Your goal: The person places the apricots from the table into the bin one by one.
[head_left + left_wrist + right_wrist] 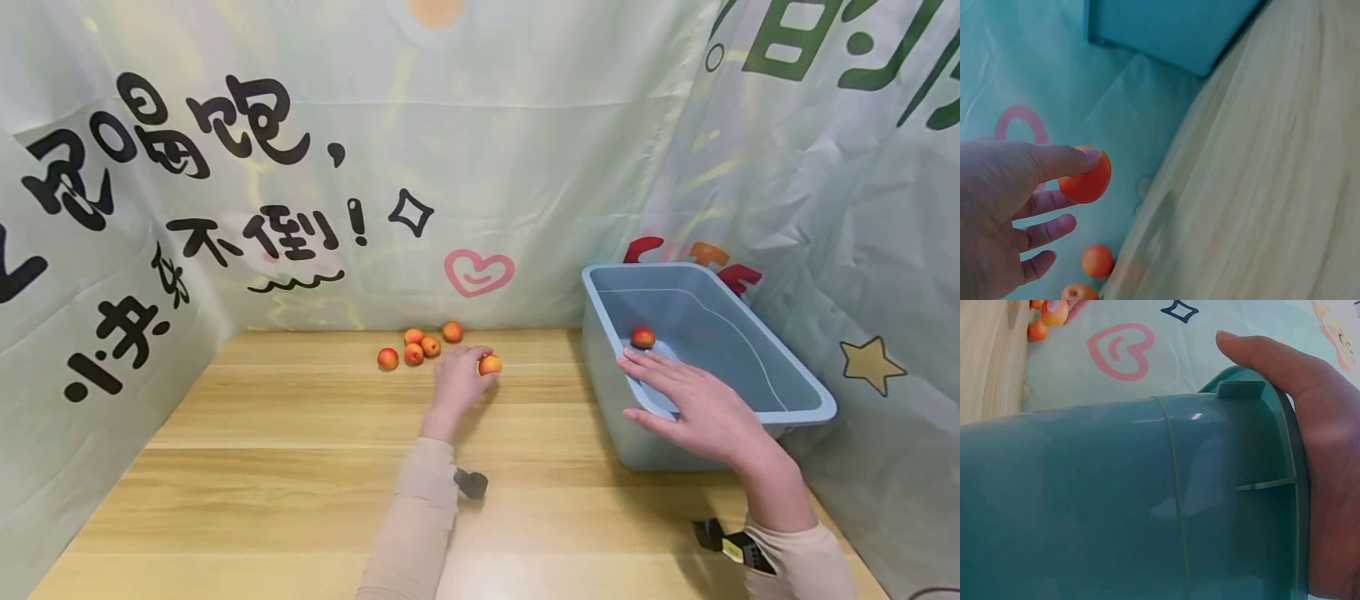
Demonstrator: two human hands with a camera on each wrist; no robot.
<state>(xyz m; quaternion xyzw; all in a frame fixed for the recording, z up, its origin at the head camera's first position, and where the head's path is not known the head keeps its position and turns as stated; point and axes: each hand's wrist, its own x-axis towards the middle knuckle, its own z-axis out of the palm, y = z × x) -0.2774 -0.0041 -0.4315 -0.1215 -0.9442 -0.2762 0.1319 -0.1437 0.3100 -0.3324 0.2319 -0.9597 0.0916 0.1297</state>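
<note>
Two hands work at a wooden table (300,467) hung round with printed cloth. From the head view, the left hand (459,382) pinches a small orange fruit (490,364) between its fingertips, just above the tabletop and just beside a loose cluster of five more fruits (414,345) near the back edge. The right hand (697,408) lies with straight fingers over the near rim of a blue plastic tub (795,392), which stands at the right side of the table; one fruit in the tub (642,337) sits on its floor, close to the fingertips but apart from them.

Seen from the left wrist, the left hand (997,206) holds the orange fruit (1087,178) with the thumb laid over its top and the other fingers curled below; two of the loose fruits (1097,260) show beneath, and a corner of the tub (1172,31) sits well apart at the top.

Seen from the right wrist, the right hand (1316,456) presses flat on the rim of the tub (1116,500), thumb stretched along the edge. Far off at the top left, the orange fruit (1054,311) shows, partly cut off by the frame.
</note>
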